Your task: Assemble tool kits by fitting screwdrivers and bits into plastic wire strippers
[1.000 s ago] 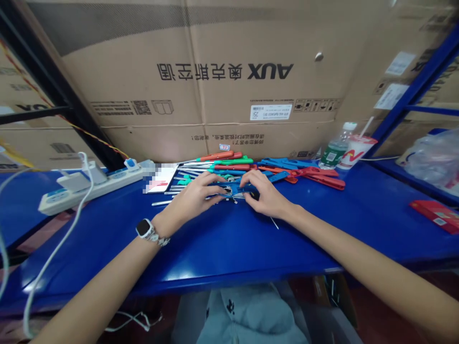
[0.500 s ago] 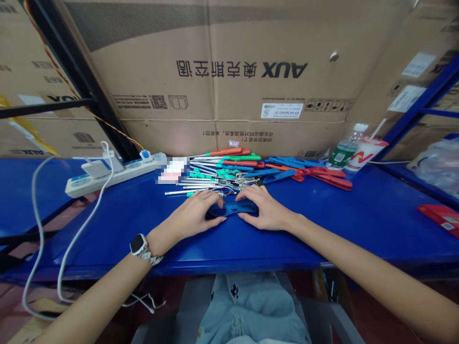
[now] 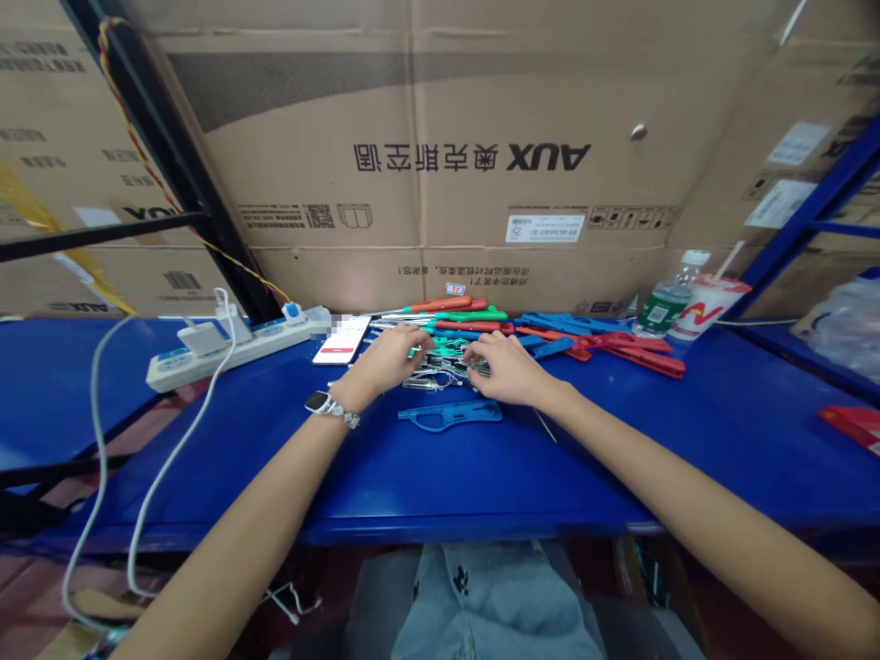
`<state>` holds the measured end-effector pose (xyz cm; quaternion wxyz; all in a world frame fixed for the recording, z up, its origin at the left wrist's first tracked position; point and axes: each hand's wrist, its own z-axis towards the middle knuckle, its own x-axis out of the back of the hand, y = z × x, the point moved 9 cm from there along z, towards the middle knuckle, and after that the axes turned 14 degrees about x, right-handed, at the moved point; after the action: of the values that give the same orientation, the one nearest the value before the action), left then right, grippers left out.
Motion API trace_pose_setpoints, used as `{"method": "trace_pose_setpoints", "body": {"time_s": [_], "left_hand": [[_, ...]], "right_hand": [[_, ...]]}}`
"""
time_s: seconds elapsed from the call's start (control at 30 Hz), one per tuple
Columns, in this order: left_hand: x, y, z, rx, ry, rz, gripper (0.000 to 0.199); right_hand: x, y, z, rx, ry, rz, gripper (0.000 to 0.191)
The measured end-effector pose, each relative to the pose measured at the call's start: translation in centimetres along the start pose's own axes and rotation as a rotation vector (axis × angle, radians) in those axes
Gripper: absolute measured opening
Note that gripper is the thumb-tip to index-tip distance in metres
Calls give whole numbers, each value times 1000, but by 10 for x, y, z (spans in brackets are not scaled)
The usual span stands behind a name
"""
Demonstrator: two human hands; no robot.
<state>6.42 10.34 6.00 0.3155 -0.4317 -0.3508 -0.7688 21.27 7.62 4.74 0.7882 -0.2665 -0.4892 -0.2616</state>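
Note:
A blue plastic shell (image 3: pixel 454 415) lies by itself on the blue table, nearer to me than both hands. Behind it, my left hand (image 3: pixel 393 359) is at the left side of a pile of metal rods, green parts and thin wires (image 3: pixel 444 362), its fingers curled together over the parts. What those fingers hold is too small to make out. At the pile's right side my right hand (image 3: pixel 505 368) has its fingers bent inward on small metal parts; its grip is unclear. Red and green handled tools (image 3: pixel 457 314) lie behind the pile, and blue and red shells (image 3: pixel 619 344) lie to the right.
A white power strip (image 3: pixel 240 346) with plugs and cables lies at the left, beside a phone (image 3: pixel 342 340). A bottle (image 3: pixel 666 298) and a paper cup (image 3: pixel 708 302) stand at the back right. A red packet (image 3: pixel 852 426) lies at the right edge; cardboard rises behind the table (image 3: pixel 619 467).
Both hands have let go of the blue shell and moved away from me to the pile. The shell now lies on the table. The camera view has shifted slightly.

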Motion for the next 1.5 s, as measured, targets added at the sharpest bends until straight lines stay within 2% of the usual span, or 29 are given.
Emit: {"method": "trace_pose_setpoints", "body": {"time_s": [0.2,0.3,0.63,0.73,0.83,1.0,1.07,1.17,1.27,1.37,1.5], "left_hand": [[-10,-27,-13,41,-48,39,18],[-10,-32,-13,54,-72,63,16],[-17,-14,-7,25,-72,139,15],[-13,-7,-7,-9,-43,172,12],[-5,1,-9,-48,6,174,11],[5,16,-15,-100,33,106,16],[6,20,-18,-112,35,54,20],[7,22,-20,-110,33,-37,28],[9,25,-21,-117,21,-107,30],[14,28,-22,-126,28,-174,25],[20,30,-23,-96,31,-296,20]], "right_hand": [[-10,11,-1,-27,10,44,5],[-8,12,-2,-24,51,61,3],[-3,14,-6,-28,176,95,6],[-3,14,-7,-50,189,81,4],[3,9,-10,-35,241,83,15],[11,-11,-14,89,312,105,21],[9,-14,-13,93,297,84,21],[4,-10,-9,49,276,90,10],[7,-4,-7,1,322,197,11],[13,-3,-7,-6,383,397,14],[14,-2,-10,-28,403,602,20]]}}
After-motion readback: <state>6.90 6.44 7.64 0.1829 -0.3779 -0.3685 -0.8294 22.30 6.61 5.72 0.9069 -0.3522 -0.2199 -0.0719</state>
